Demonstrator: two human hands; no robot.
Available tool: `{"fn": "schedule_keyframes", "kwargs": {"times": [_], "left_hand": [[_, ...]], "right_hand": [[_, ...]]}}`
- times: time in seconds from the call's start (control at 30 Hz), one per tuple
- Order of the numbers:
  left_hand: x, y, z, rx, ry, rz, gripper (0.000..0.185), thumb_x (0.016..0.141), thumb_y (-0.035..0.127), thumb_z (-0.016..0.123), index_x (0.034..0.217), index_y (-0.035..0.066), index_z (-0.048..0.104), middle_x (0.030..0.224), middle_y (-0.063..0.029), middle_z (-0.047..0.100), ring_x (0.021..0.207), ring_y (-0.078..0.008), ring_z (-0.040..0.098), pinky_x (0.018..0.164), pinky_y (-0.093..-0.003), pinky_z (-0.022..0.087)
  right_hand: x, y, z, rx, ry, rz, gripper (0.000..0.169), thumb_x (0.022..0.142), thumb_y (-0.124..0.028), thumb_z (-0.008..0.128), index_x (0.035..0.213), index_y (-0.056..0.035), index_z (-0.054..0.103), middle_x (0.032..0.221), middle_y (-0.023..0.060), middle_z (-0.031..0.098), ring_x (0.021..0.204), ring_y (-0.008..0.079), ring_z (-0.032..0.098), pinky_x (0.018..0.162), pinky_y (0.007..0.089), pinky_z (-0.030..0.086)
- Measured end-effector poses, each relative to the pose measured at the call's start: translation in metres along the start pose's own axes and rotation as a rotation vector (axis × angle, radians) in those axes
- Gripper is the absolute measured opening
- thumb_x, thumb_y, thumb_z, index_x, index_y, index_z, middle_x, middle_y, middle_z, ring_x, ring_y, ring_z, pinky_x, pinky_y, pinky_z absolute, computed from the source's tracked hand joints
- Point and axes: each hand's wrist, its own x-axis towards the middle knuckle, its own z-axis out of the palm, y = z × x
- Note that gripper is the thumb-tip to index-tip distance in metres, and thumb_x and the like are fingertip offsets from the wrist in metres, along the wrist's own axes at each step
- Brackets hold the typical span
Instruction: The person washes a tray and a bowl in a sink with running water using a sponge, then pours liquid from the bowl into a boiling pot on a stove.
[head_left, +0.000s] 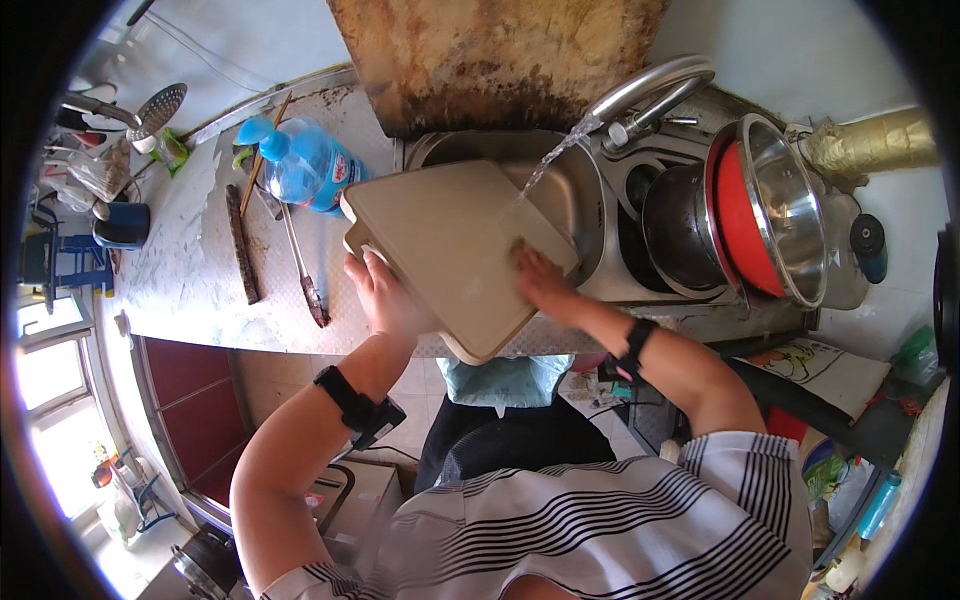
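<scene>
A beige board (450, 232), which looks like a plastic cutting board, lies tilted across the sink's left part and the counter edge. My left hand (382, 292) grips its left edge, thumb side near a slot-like handle. My right hand (546, 283) presses on the board's right part, with a dark greenish scouring pad (517, 246) partly showing under the fingers. Water (551, 161) runs from the steel faucet (652, 86) and lands on the board near its upper right edge. The board hides much of the stainless steel sink basin (574, 191).
Right of the basin stand a dark pot (679, 225), a red basin (742, 217) and a steel bowl (787, 210). On the left counter are a blue detergent bottle (319, 169), chopsticks (262, 161) and a long-handled tool (300, 262). A stained wooden board (495, 60) leans behind the sink.
</scene>
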Motion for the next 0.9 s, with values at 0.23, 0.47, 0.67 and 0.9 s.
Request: {"fn": "schedule_keyframes", "kwargs": {"times": [0.23, 0.47, 0.67, 0.9], "left_hand": [[-0.014, 0.02, 0.004, -0.136, -0.042, -0.067, 0.057, 0.089, 0.048, 0.032, 0.135, 0.019, 0.018, 0.12, -0.0102, 0.039, 0.109, -0.022, 0.04, 0.083, -0.0377, 0.037], [-0.003, 0.006, -0.001, -0.039, -0.012, -0.038, 0.048, 0.09, 0.044, 0.032, 0.13, 0.017, 0.024, 0.098, -0.0053, 0.043, 0.086, -0.0154, 0.043, 0.066, -0.0313, 0.041], [0.005, 0.004, 0.001, 0.001, 0.001, -0.024, 0.046, 0.091, 0.042, 0.03, 0.129, 0.017, 0.024, 0.1, -0.0067, 0.045, 0.081, -0.0168, 0.048, 0.061, -0.0315, 0.042], [-0.017, 0.035, 0.006, -0.065, -0.084, -0.125, 0.047, 0.089, 0.041, 0.035, 0.126, 0.014, 0.023, 0.114, -0.0107, 0.042, 0.094, -0.0202, 0.047, 0.071, -0.0365, 0.043]], "right_hand": [[-0.007, -0.157, -0.06, 0.207, 0.131, -0.366, 0.059, 0.09, -0.037, 0.031, 0.137, -0.0047, 0.018, 0.143, 0.0177, 0.009, 0.131, 0.039, 0.007, 0.104, 0.0525, 0.008], [-0.084, -0.123, -0.054, 0.159, 0.047, -0.417, 0.06, 0.089, -0.035, 0.036, 0.138, -0.0054, 0.016, 0.144, 0.0156, 0.008, 0.132, 0.0365, 0.005, 0.106, 0.0495, 0.007], [-0.082, -0.105, -0.044, 0.134, 0.066, -0.233, 0.062, 0.089, -0.039, 0.036, 0.138, -0.0062, 0.017, 0.144, 0.0156, 0.009, 0.132, 0.0359, 0.006, 0.106, 0.0477, 0.009], [-0.101, -0.107, -0.032, 0.21, 0.201, -0.328, 0.062, 0.089, -0.04, 0.034, 0.135, -0.0006, 0.022, 0.143, 0.0169, 0.014, 0.131, 0.0363, 0.013, 0.105, 0.0475, 0.013]]}}
